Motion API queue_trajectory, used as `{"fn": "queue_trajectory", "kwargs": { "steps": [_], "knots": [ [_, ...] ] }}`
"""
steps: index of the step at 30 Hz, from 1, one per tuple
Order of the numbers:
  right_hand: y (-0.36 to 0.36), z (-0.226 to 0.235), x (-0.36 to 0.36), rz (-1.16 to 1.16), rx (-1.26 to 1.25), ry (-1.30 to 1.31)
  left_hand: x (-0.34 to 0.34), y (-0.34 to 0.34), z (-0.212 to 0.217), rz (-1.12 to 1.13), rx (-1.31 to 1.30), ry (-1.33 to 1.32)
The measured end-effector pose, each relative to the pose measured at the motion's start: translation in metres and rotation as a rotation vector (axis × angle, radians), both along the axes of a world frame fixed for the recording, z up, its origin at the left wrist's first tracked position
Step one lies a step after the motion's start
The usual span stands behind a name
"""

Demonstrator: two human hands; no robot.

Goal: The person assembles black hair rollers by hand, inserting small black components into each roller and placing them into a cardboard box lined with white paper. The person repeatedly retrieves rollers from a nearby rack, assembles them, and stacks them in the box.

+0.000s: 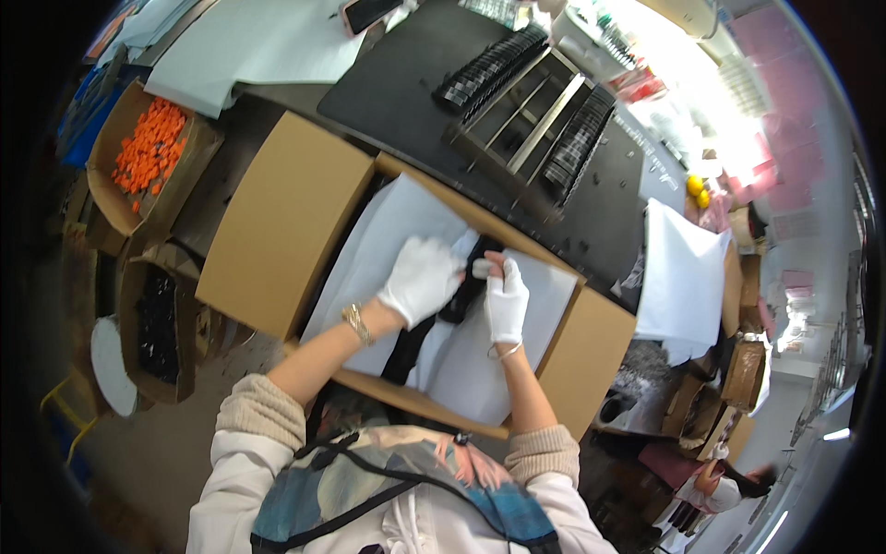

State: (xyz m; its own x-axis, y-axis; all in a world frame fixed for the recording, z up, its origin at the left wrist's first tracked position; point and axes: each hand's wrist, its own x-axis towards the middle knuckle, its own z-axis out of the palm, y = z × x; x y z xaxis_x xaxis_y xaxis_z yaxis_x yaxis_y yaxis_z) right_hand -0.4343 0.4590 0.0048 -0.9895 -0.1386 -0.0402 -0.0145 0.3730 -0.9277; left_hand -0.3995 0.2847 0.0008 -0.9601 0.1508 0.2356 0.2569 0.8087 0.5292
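An open cardboard box [540,245] stands in front of me, with pale sheets of paper [388,226] folded inside it. Down the middle between the sheets lie black items [406,351], whose kind I cannot make out. My left hand [422,282], in a white glove, is over the left sheet with its fingertips beside the black items. Motion smears its fingers. My right hand [506,300] wears a white glove with some bare fingertips. Its fingers are bent together at the right edge of the black items; anything between them is too small to tell.
Behind the box, a black mat [388,88] bears a metal rack [531,120] with rows of black parts. Left are a carton of orange pieces [152,148] and a box of black pieces [159,323]. White sheets [683,277] hang at right; another person [711,489] is farther off.
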Motion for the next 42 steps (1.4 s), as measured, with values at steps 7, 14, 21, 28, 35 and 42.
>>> {"fn": "queue_trajectory", "kwargs": {
  "steps": [7, 14, 21, 28, 35, 42],
  "knots": [
    [-0.037, 0.113, -0.138, 0.226, 0.544, 0.998, 0.008, 0.016, -0.034, -0.025, -0.107, 0.23],
    [-0.115, 0.098, -0.228, 0.56, 1.826, 0.532, 0.011, 0.016, -0.046, -0.022, -0.134, 0.225],
    [-0.132, 0.109, -0.204, 0.422, 1.746, 0.328, 0.01, 0.014, -0.026, 0.018, -0.109, 0.198],
    [-0.045, 0.158, -0.13, 0.228, 0.039, 0.108, 0.011, -0.016, 0.017, 0.308, 0.407, 0.328],
    [-0.011, 0.105, -0.039, 0.284, -0.159, -0.428, 0.015, -0.041, 0.036, 0.434, 0.897, -0.233],
    [-0.023, 0.065, 0.006, 0.228, 0.015, -0.507, 0.026, -0.025, 0.039, 0.149, 0.831, -0.273]
  ]
}}
